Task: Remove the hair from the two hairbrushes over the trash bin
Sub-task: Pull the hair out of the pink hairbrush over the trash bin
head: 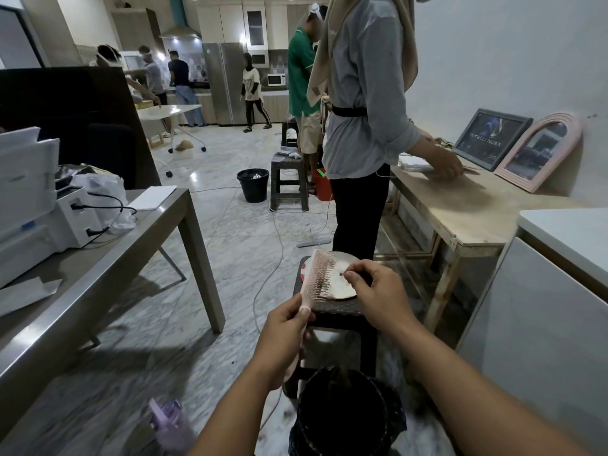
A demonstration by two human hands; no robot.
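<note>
A pink hairbrush (pixel 316 274) is held upright by its handle in my left hand (pixel 285 337), bristles facing right. My right hand (pixel 371 291) pinches a small dark tuft of hair at the bristles between thumb and forefinger. A black trash bin (pixel 345 416) lined with a black bag stands on the floor below my hands, with some dark hair inside. Behind the brush a white plate (pixel 343 284) lies on a dark wicker stool (pixel 335 311). I see no second hairbrush.
A person in a grey top stands just beyond the stool at a wooden table (pixel 460 205). A grey metal table (pixel 98 264) with a printer is on the left. A purple bottle (pixel 167 426) sits at lower left. Cables run across the marble floor.
</note>
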